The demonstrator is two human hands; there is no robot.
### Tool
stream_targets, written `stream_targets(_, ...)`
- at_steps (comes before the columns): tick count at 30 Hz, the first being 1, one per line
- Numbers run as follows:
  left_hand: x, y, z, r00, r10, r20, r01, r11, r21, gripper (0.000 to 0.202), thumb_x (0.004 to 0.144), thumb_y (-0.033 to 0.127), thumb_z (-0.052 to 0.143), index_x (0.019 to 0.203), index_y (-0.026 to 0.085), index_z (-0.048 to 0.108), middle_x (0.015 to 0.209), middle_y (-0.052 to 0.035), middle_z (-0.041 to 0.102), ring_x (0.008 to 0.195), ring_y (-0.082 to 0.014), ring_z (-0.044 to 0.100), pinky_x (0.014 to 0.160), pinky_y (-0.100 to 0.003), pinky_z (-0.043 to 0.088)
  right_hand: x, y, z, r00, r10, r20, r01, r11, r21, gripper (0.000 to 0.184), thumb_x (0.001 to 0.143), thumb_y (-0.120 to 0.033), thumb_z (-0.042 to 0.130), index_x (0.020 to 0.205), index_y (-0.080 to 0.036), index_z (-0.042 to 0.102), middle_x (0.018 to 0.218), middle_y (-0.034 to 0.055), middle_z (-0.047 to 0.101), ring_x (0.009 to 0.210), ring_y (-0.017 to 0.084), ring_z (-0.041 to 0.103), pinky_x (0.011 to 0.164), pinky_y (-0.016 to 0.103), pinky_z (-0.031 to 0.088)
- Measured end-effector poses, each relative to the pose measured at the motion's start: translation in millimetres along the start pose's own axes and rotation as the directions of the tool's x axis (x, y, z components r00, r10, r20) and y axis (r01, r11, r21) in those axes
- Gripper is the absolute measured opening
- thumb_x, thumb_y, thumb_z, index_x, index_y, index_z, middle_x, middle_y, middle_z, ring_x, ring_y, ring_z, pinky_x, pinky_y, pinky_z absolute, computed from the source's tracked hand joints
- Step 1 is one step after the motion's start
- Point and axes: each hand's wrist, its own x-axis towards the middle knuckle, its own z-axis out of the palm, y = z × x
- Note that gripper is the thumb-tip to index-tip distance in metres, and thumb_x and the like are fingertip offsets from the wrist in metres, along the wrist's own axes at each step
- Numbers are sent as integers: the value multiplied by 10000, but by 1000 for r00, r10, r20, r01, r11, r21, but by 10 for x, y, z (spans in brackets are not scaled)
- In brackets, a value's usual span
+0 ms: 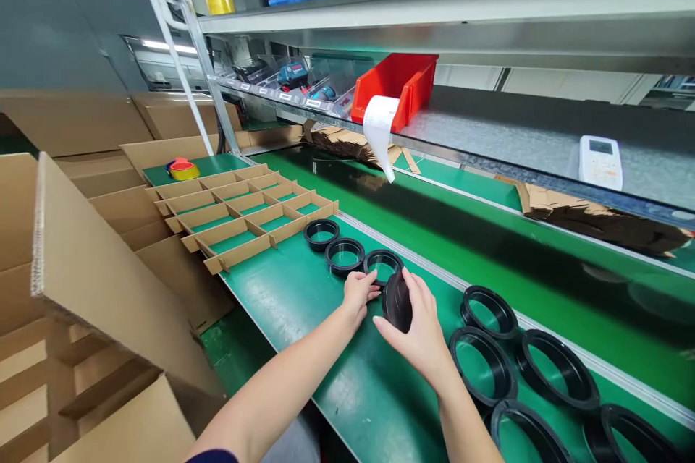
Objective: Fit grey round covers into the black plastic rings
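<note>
My right hand [415,325] grips a black ring [398,302], tilted up so that its outer side faces me, with the thumb apart on the near side. Close by on its left, my left hand [360,296] has its fingers bent together at the near rim of a standing-flat black ring [383,255]. Whether those fingers pinch anything is hidden. Two more black rings, one next to it [345,269] and one farther left [321,244], lie in a row on the green bench top [287,296].
Several larger black rings [483,369] lie at the right. A cardboard divider grid [244,210] rests on the bench's far left. Open cardboard boxes [108,253] stand left. Overhead, a shelf carries a red bin [394,87] and a white handheld device [600,163]; a paper strip [380,130] hangs down.
</note>
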Motion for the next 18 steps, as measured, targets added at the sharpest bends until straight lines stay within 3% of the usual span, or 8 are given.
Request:
stream_targets(2, 10, -13, -9, 1000, 30, -1, -30, 999, 30, 409, 772, 161, 768, 1006, 182, 434, 654, 59, 526, 501, -98, 563, 531, -203, 468, -7, 10, -2, 1000, -3, -4, 3, 999, -50, 895, 765, -500, 650, 1528, -246, 257, 1526, 124, 292, 1419, 321, 278, 1149, 528, 336)
stream_targets(5, -181, -32, -252, 998, 44, 39, -47, 996, 79, 488, 726, 90, 749, 1092, 188, 441, 638, 74, 527, 497, -125, 592, 523, -225, 494, -13, 31, 31, 1000, -23, 7, 24, 987, -162, 910, 769, -518, 652, 1536, -232, 255, 1526, 144, 291, 1409, 345, 286, 1123, 550, 353)
stream_targets(8, -484, -29, -661, 995, 11, 99, -23, 992, 121, 536, 717, 111, 748, 1176, 170, 478, 626, 71, 519, 530, -158, 621, 548, -270, 541, -20, 31, 87, 994, -74, 77, 93, 955, -281, 929, 767, -544, 664, 1540, -209, 273, 1529, 167, 290, 1401, 371, 286, 1112, 568, 344)
stream_targets(12, -829, -28, -1129, 986, -39, 161, 17, 991, 135, 599, 713, 178, 783, 1242, 162, 503, 656, 61, 518, 577, -163, 631, 614, -317, 585, -63, -65, 204, 956, -136, 259, 226, 906, -358, 984, 716, -563, 730, 1535, -211, 315, 1551, 184, 279, 1410, 399, 276, 1121, 571, 316)
stream_targets(15, -960, -62, -1324, 979, -57, 195, 34, 992, 119, 596, 761, 242, 764, 1284, 166, 489, 699, 46, 526, 621, -157, 630, 681, -347, 599, -123, -191, 322, 913, -133, 385, 290, 876, -385, 1014, 694, -593, 750, 1530, -194, 338, 1547, 210, 299, 1407, 422, 288, 1121, 573, 310)
stream_targets(18, -1015, -80, -1420, 972, -90, 218, 67, 992, 111, 528, 827, 264, 695, 1306, 172, 494, 745, 14, 558, 688, -156, 632, 743, -353, 592, -165, -272, 468, 896, -121, 428, 318, 847, -426, 1014, 718, -658, 708, 1536, -194, 329, 1554, 224, 294, 1395, 438, 312, 1116, 579, 311)
